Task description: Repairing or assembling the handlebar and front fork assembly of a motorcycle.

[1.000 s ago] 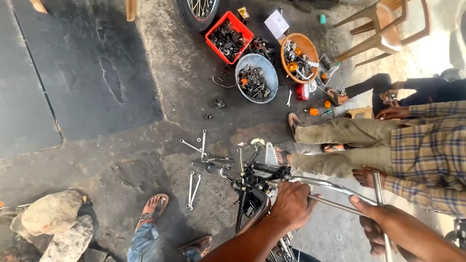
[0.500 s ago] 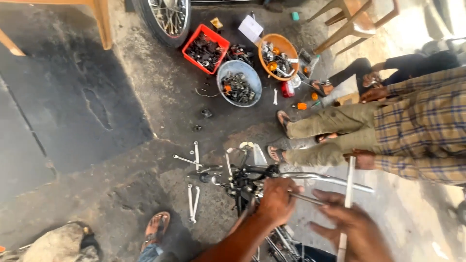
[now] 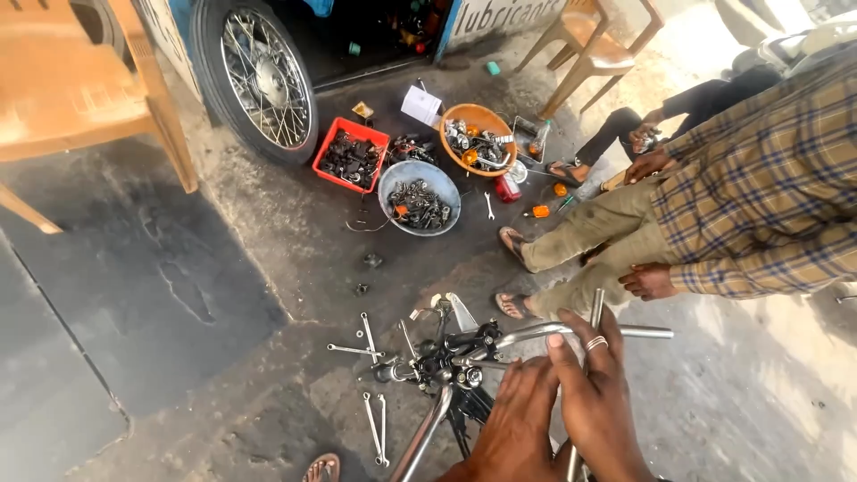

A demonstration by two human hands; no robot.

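A motorcycle's chrome handlebar (image 3: 536, 333) and black clamp assembly (image 3: 451, 361) stand at the bottom centre. My left hand (image 3: 518, 424) lies over the middle of the handlebar, fingers curled down on it. My right hand (image 3: 596, 393), with a ring on one finger, presses against the left one and is closed around a thin metal rod (image 3: 596, 305). The rod stands upright and crosses the handlebar's right end.
Several wrenches (image 3: 368, 337) lie on the concrete left of the bike. Beyond are a red crate (image 3: 353, 156), a grey basin (image 3: 420, 203) and an orange basin (image 3: 478, 138) of parts, and a spoked wheel (image 3: 259, 76). A person in a plaid shirt (image 3: 768, 196) crouches at right. A plastic chair (image 3: 80, 89) stands at left.
My right hand has moved left with the rod and now touches my left hand. The view has tilted up, so the wheel and chair show more.
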